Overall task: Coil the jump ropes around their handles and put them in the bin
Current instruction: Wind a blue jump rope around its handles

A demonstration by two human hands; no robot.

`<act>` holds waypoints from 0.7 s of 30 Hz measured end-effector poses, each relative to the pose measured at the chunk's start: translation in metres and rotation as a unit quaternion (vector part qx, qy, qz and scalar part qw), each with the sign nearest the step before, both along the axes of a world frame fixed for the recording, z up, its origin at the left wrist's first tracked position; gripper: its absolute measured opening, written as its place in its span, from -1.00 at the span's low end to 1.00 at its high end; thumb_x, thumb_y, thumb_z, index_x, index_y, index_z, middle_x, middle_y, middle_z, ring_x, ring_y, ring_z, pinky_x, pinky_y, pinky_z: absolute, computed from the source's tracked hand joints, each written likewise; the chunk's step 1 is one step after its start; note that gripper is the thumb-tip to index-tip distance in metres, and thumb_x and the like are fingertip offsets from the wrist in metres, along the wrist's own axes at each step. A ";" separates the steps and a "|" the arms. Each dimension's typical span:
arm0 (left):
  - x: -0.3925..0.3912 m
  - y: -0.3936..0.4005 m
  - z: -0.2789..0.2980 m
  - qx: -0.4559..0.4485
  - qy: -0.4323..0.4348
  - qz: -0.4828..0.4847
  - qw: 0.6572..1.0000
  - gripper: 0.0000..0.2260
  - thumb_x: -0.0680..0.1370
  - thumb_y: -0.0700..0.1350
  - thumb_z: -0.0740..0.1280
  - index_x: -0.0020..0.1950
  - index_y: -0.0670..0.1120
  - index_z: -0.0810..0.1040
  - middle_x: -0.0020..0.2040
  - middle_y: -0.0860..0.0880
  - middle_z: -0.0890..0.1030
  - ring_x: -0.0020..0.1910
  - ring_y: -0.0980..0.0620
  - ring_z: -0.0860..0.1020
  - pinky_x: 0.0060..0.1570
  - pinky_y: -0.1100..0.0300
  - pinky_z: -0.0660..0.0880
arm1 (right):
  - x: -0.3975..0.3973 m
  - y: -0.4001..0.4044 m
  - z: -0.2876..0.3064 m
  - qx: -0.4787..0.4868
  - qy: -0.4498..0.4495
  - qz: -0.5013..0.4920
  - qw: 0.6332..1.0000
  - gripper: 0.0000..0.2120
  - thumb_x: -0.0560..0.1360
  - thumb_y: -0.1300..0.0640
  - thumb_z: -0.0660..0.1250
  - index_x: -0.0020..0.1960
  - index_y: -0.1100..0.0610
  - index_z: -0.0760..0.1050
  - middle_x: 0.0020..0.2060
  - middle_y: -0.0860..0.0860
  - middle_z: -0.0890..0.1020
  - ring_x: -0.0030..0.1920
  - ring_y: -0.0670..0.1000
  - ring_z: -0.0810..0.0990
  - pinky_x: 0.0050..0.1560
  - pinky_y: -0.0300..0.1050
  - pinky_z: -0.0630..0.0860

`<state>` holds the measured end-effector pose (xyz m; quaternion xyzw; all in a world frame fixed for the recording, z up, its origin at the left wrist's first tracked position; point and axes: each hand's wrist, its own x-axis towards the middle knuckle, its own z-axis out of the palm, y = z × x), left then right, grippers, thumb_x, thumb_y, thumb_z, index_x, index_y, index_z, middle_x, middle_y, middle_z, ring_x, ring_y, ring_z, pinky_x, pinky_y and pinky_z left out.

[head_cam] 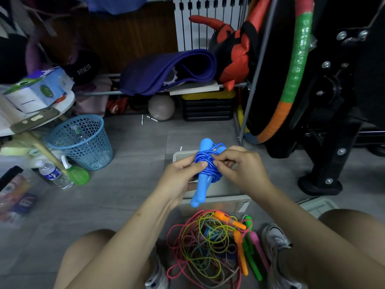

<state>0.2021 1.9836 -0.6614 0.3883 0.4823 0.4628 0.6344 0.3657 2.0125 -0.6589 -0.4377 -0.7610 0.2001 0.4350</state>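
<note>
I hold a blue jump rope over a pale open bin. Its cord is wound in loops around the two blue handles. My left hand grips the handles from the left, thumb pressed on the coils. My right hand pinches the blue cord at the bundle's right side. On the floor between my feet lies a tangled heap of ropes in pink, yellow and green, with orange handles, green handles and a pink handle.
A blue mesh wastebasket stands at the left, with a water bottle and green spray bottle beside it. A shelf rack with a purple mat is behind. Black exercise equipment and a hoop fill the right. A lid lies right of the bin.
</note>
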 end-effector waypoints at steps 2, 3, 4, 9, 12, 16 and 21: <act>0.000 0.000 -0.001 0.004 0.005 0.007 1.000 -0.74 0.53 -0.20 0.33 0.22 -0.14 0.58 -0.04 -0.17 0.65 -0.05 -0.16 0.63 -0.12 0.09 0.58 | 0.000 0.000 -0.002 0.007 -0.009 -0.005 1.000 -0.89 0.33 0.20 0.36 -0.23 0.22 0.64 -0.36 -0.08 0.49 -0.33 -0.09 0.48 -0.32 -0.43 0.37; 0.000 0.001 -0.001 0.005 0.012 0.009 1.000 -0.74 0.53 -0.21 0.34 0.21 -0.13 0.58 -0.05 -0.17 0.66 -0.05 -0.16 0.63 -0.12 0.08 0.58 | -0.001 -0.001 -0.003 0.013 -0.017 -0.012 1.000 -0.90 0.32 0.21 0.36 -0.25 0.22 0.63 -0.37 -0.08 0.49 -0.32 -0.10 0.47 -0.31 -0.42 0.37; 0.001 0.000 -0.002 0.007 0.020 0.011 1.000 -0.75 0.53 -0.21 0.34 0.21 -0.12 0.59 -0.06 -0.16 0.66 -0.06 -0.16 0.63 -0.14 0.10 0.58 | -0.002 -0.002 -0.004 0.021 -0.029 -0.018 0.999 -0.91 0.31 0.22 0.36 -0.26 0.23 0.62 -0.38 -0.07 0.49 -0.31 -0.08 0.47 -0.30 -0.41 0.37; 0.007 -0.004 -0.003 0.007 0.034 0.035 0.999 -0.84 0.55 -0.21 0.32 0.09 -0.13 0.62 -0.11 -0.17 0.67 -0.14 -0.14 0.63 -0.30 0.19 0.55 | 0.002 0.002 0.000 0.042 -0.106 0.012 0.993 -0.92 0.31 0.25 0.36 -0.23 0.21 0.62 -0.36 0.03 0.59 -0.25 -0.05 0.46 -0.25 -0.42 0.33; 0.006 -0.001 -0.004 -0.004 0.034 0.054 0.998 -0.87 0.56 -0.20 0.31 0.05 -0.10 0.62 -0.08 -0.21 0.67 -0.10 -0.17 0.63 -0.23 0.15 0.58 | 0.001 0.002 0.000 0.036 -0.122 0.043 0.991 -0.90 0.36 0.20 0.38 -0.17 0.19 0.66 -0.29 0.03 0.63 -0.21 -0.06 0.49 -0.18 -0.44 0.32; 0.003 0.002 -0.002 -0.008 0.039 0.035 0.999 -0.85 0.56 -0.18 0.31 0.09 -0.06 0.62 -0.07 -0.17 0.66 -0.10 -0.12 0.63 -0.14 0.11 0.58 | -0.003 0.000 -0.003 0.030 -0.076 -0.002 0.997 -0.89 0.37 0.21 0.40 -0.17 0.20 0.69 -0.28 0.05 0.69 -0.10 -0.07 0.50 -0.12 -0.47 0.32; 0.004 0.002 -0.001 -0.009 0.028 0.019 0.999 -0.83 0.57 -0.17 0.29 0.10 -0.12 0.62 -0.07 -0.20 0.66 -0.13 -0.14 0.63 -0.09 0.03 0.57 | 0.001 0.001 0.003 -0.079 -0.007 -0.019 0.997 -0.89 0.42 0.23 0.44 -0.06 0.12 0.65 -0.30 -0.09 0.61 -0.32 -0.27 0.51 -0.23 -0.51 0.36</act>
